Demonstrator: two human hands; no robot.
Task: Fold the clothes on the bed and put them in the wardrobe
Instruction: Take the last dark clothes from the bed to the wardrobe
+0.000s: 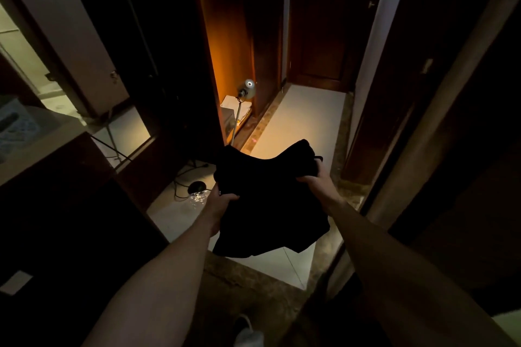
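Note:
A folded black garment (pixel 267 200) hangs in front of me above the tiled floor, held up by both hands. My left hand (pixel 221 201) grips its left edge, thumb on top of the cloth. My right hand (pixel 317 179) grips its upper right part with fingers curled round the fabric. The lower edge of the garment droops between my forearms. An open wooden wardrobe compartment (pixel 234 45), lit orange inside, stands ahead and slightly left. The bed is not in view.
A floor lamp (pixel 245 90) stands at the wardrobe opening, by white boxes (pixel 232 110). Cables and a dark round base (pixel 197 186) lie on the floor at left. A pale tiled corridor (pixel 307 121) runs ahead to a dark door (pixel 321 36). Dark wooden furniture flanks both sides.

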